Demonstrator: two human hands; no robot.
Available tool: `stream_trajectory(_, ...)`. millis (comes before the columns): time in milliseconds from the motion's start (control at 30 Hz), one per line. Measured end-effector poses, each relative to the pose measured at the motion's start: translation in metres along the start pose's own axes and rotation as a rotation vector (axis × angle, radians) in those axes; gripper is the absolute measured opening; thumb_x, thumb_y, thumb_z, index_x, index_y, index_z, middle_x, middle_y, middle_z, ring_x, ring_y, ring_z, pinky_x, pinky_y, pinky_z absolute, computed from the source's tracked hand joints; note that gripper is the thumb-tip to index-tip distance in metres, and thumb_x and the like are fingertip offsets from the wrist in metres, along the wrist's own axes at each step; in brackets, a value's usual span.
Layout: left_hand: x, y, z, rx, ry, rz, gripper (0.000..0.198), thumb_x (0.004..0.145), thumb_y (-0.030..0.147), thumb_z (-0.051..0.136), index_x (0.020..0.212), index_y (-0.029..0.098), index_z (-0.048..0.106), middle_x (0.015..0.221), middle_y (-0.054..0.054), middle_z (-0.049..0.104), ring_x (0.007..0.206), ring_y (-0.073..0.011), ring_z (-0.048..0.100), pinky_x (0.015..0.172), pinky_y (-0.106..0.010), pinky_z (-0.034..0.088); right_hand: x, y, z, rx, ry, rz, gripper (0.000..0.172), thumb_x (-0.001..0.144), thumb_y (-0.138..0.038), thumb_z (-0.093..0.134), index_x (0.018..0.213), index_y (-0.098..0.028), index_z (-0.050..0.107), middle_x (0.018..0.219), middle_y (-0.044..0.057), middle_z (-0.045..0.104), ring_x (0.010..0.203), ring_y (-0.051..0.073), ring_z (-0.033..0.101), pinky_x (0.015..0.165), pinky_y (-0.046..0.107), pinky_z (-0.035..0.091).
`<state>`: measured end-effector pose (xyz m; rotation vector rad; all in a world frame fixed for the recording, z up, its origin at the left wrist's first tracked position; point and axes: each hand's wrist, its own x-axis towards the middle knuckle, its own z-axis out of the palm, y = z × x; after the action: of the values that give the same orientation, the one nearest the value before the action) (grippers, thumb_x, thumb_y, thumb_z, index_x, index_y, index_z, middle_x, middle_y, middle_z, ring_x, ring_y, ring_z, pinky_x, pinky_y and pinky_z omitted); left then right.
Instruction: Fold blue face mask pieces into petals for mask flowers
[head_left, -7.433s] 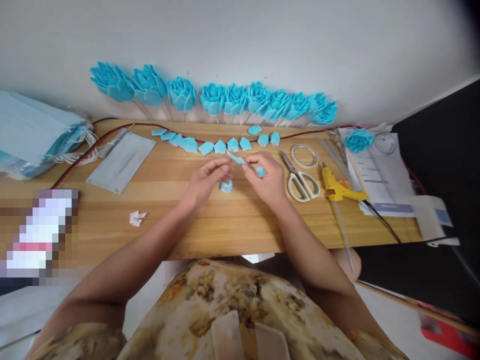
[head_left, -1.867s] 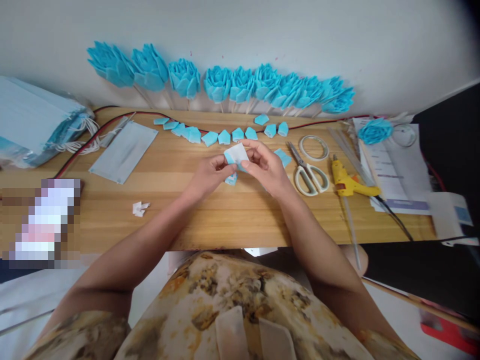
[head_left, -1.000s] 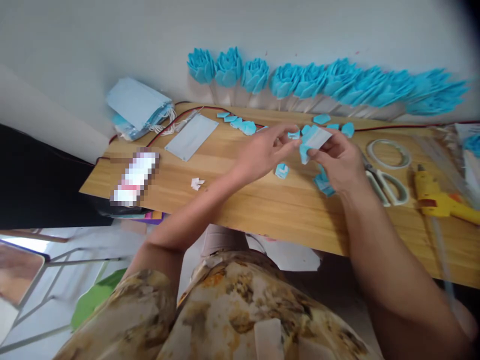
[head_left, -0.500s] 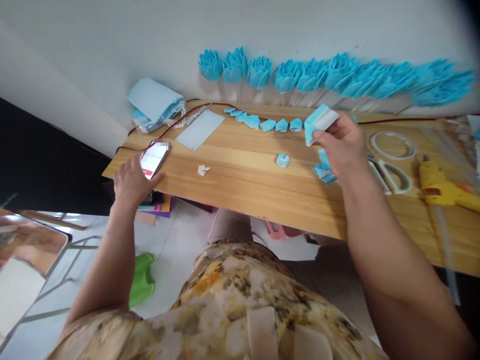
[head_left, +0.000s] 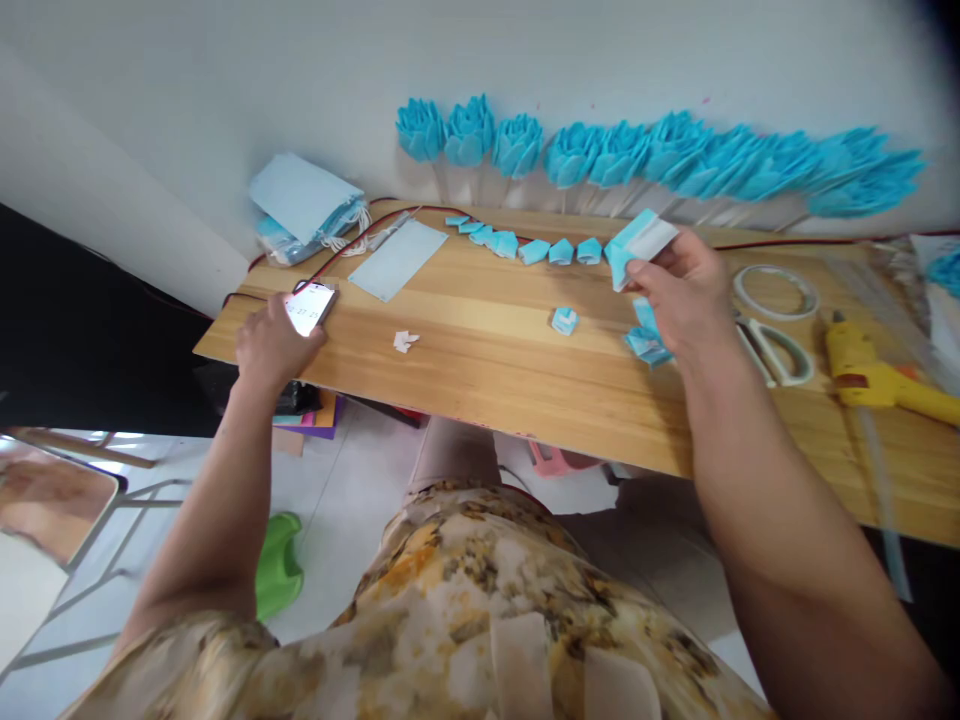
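My left hand (head_left: pixel 276 343) is at the phone (head_left: pixel 313 307) near the left end of the table, with its fingers along one side and the thumb along the other. It covers the phone's lower part; the lit screen shows digits. Above the table, my right hand (head_left: pixel 686 285) pinches a folded blue-and-white strip (head_left: pixel 637 245) between thumb and fingers. Just below that hand lie more folded blue pieces (head_left: pixel 648 345), partly hidden by it. A small folded blue piece (head_left: pixel 565 320) rests to their left, and a row of similar pieces (head_left: pixel 533 251) runs along the back.
Blue flowers on stems (head_left: pixel 517 146) lean against the wall. A stack of face masks (head_left: pixel 304 205) and a flat pale sheet (head_left: pixel 397 260) lie at left. White scraps (head_left: pixel 406 341) are in front. Scissors (head_left: pixel 787 358), a tape roll (head_left: pixel 776 292) and a yellow glue gun (head_left: pixel 862 365) are at right.
My left hand has slid up and right over the phone, covering the lower screen with its red button. My right hand holds the folded strip almost unmoved. The view has shifted slightly.
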<state>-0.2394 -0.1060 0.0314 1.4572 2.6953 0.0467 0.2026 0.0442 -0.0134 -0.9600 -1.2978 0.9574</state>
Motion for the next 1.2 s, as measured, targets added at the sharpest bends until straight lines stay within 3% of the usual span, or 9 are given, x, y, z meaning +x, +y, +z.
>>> stream_trajectory(167, 0.002, -0.001, 0.006, -0.016, 0.02, -0.049, 0.086, 0.081, 0.053, 0.059, 0.153, 0.01, 0.039, 0.149, -0.029, 0.054, 0.137, -0.0488, 0.051, 0.106, -0.059, 0.045, -0.001, 0.001, -0.001, -0.076, -0.066, 0.017, 0.024, 0.076, -0.024, 0.077, 0.097, -0.027, 0.065, 0.081, 0.0, 0.07, 0.07, 0.017, 0.063, 0.07, 0.037, 0.058)
stream_trajectory(300, -0.014, 0.005, -0.013, 0.001, -0.047, 0.037, 0.095, 0.084, 0.066, 0.052, 0.16, 0.014, 0.026, 0.159, -0.028, 0.045, 0.14, -0.0532, 0.047, 0.107, -0.065, 0.043, -0.001, 0.005, -0.001, -0.054, -0.112, -0.008, 0.026, 0.074, -0.029, 0.078, 0.098, -0.027, 0.067, 0.081, -0.001, 0.07, 0.071, 0.017, 0.065, 0.066, 0.035, 0.06)
stream_trajectory(367, -0.03, 0.018, -0.027, 0.01, 0.059, 0.131, 0.094, 0.086, 0.069, 0.05, 0.161, 0.019, 0.028, 0.159, -0.024, 0.047, 0.142, -0.0537, 0.046, 0.111, -0.068, 0.04, -0.001, 0.005, 0.0, -0.037, -0.133, -0.012, 0.029, 0.075, -0.032, 0.079, 0.1, -0.027, 0.067, 0.081, -0.002, 0.071, 0.072, 0.017, 0.066, 0.064, 0.034, 0.06)
stream_trajectory(467, -0.054, 0.056, -0.038, -0.216, 0.283, 0.409, 0.066, 0.089, 0.058, 0.052, 0.15, 0.033, 0.048, 0.153, -0.01, 0.057, 0.142, -0.0415, 0.05, 0.119, -0.061, 0.037, -0.004, 0.004, 0.002, -0.025, -0.175, 0.01, 0.033, 0.075, -0.035, 0.08, 0.105, -0.027, 0.068, 0.085, -0.001, 0.073, 0.075, 0.018, 0.068, 0.066, 0.034, 0.061)
stream_trajectory(533, -0.064, 0.095, -0.033, -0.514, 0.115, 0.674, 0.054, 0.091, 0.052, 0.055, 0.14, 0.03, 0.058, 0.14, -0.01, 0.066, 0.124, -0.0318, 0.065, 0.11, -0.049, 0.049, -0.007, 0.003, 0.004, -0.012, -0.208, 0.027, 0.037, 0.075, -0.036, 0.081, 0.109, -0.027, 0.069, 0.088, -0.001, 0.073, 0.078, 0.018, 0.068, 0.069, 0.034, 0.061)
stream_trajectory(633, -0.065, 0.163, -0.012, -0.8, -0.195, 0.849, 0.048, 0.091, 0.049, 0.058, 0.13, 0.023, 0.067, 0.131, -0.012, 0.071, 0.106, -0.0252, 0.07, 0.095, -0.041, 0.056, -0.013, 0.001, 0.009, 0.029, -0.241, 0.05, 0.043, 0.073, -0.038, 0.082, 0.112, -0.027, 0.068, 0.092, -0.001, 0.074, 0.082, 0.019, 0.069, 0.07, 0.034, 0.061)
stream_trajectory(800, -0.048, 0.249, 0.015, -1.007, -0.398, 0.762, 0.041, 0.087, 0.037, 0.066, 0.121, 0.015, 0.071, 0.116, -0.011, 0.077, 0.094, -0.0191, 0.07, 0.078, -0.028, 0.053, -0.017, 0.0, 0.014, 0.074, -0.251, 0.081, 0.052, 0.068, -0.039, 0.086, 0.115, -0.027, 0.067, 0.098, 0.0, 0.076, 0.091, 0.021, 0.071, 0.076, 0.036, 0.063)
stream_trajectory(1000, -0.036, 0.278, 0.019, -1.173, -0.633, 0.495, 0.035, 0.088, 0.033, 0.07, 0.118, 0.016, 0.066, 0.081, -0.003, 0.074, 0.064, -0.0126, 0.064, 0.058, -0.022, 0.046, -0.017, -0.004, 0.012, 0.05, -0.275, 0.099, 0.051, 0.071, -0.046, 0.085, 0.115, -0.028, 0.068, 0.098, 0.001, 0.076, 0.093, 0.021, 0.072, 0.082, 0.038, 0.063)
stream_trajectory(1200, -0.031, 0.278, 0.028, -1.303, -0.711, 0.535, 0.018, 0.085, 0.033, 0.071, 0.078, 0.017, 0.066, 0.07, -0.002, 0.069, 0.062, -0.0103, 0.061, 0.063, -0.022, 0.048, -0.017, -0.002, 0.011, 0.042, -0.281, 0.102, 0.051, 0.072, -0.048, 0.084, 0.116, -0.028, 0.068, 0.098, 0.001, 0.076, 0.093, 0.021, 0.071, 0.084, 0.039, 0.062)
